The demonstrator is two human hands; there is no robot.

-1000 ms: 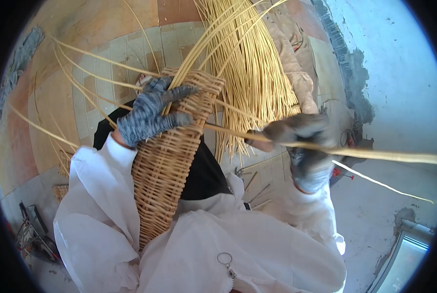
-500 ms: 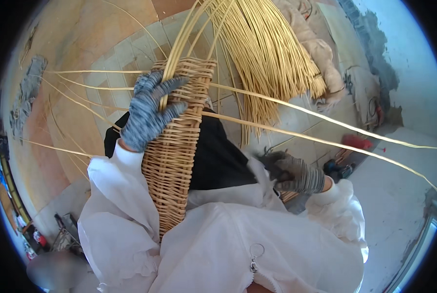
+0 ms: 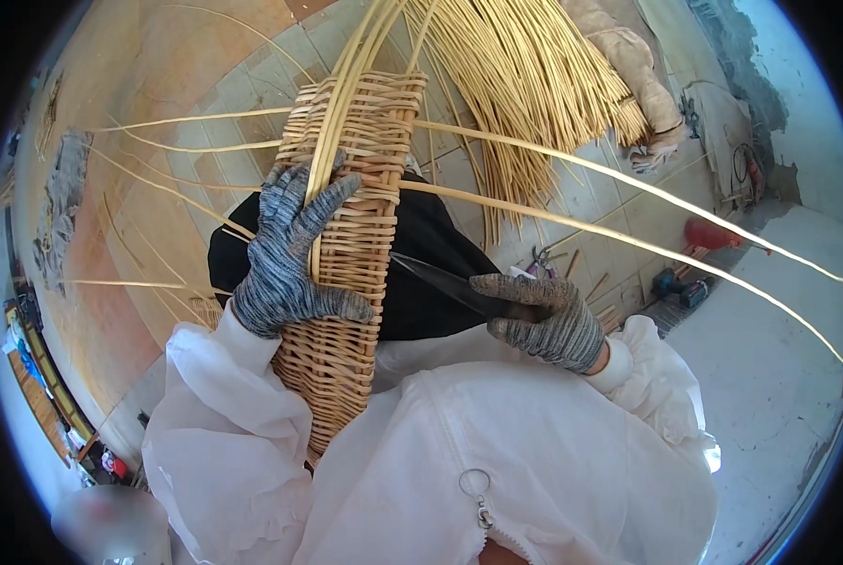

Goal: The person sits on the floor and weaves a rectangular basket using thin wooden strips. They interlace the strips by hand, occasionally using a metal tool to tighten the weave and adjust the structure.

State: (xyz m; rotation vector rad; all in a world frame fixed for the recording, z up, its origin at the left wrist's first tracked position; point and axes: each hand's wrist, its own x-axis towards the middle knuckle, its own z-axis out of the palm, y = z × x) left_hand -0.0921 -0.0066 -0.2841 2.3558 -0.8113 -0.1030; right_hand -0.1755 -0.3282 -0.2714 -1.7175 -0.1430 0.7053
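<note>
A narrow woven wicker piece (image 3: pixel 339 364) lies upright over my lap and black cloth (image 3: pixel 440 226), with long loose canes (image 3: pixel 629 184) fanning from both sides and several rising from its top. My left hand (image 3: pixel 294 259), in a grey knit glove, grips the piece and its upright canes (image 3: pixel 348 66), thumb across the weave. My gloved right hand (image 3: pixel 544 325) is closed around a dark, pointed metal tool (image 3: pixel 431 279); its tip reaches the weave's right edge, below the side canes. Whether it touches, I cannot tell.
A thick bundle of pale canes (image 3: pixel 525 85) lies beyond on the tiled floor, beside beige cloth (image 3: pixel 633 66). Pliers (image 3: pixel 541 262), a power drill (image 3: pixel 676 287) and a red object (image 3: pixel 709 235) lie at right near the wall. A wooden bench (image 3: pixel 45 381) stands far left.
My right hand let go of the long cane, dropped toward my lap, and now holds the pointed tool up against the piece. My left hand has shifted slightly down on the weave.
</note>
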